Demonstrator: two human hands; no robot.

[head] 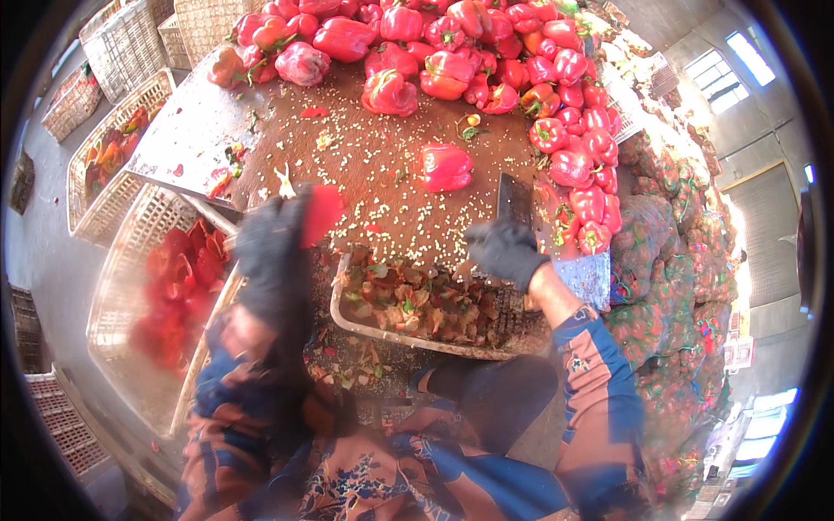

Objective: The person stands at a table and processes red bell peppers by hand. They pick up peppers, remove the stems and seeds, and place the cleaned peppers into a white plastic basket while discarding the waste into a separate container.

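Observation:
My left hand (273, 247), in a black glove and blurred, is at the left side of the brown cutting board (300, 137). It grips a red bell pepper piece (324, 213) that shows at its inner side. My right hand (505, 251), also gloved, holds a cleaver by its handle. The wide dark cleaver blade (515, 202) points away from me over the board's right part. Between the hands and farther off lies a single red bell pepper (446, 167). Pale seeds are scattered across the board, and a whitish pepper core (285, 182) lies just beyond my left hand.
A big heap of red bell peppers (449, 65) lines the board's far and right sides. Below the near edge sits a crate of trimmings (335, 299). At left stands a plastic crate (114, 312) holding red pepper pieces (182, 273). Filled mesh sacks (677, 280) are stacked at right.

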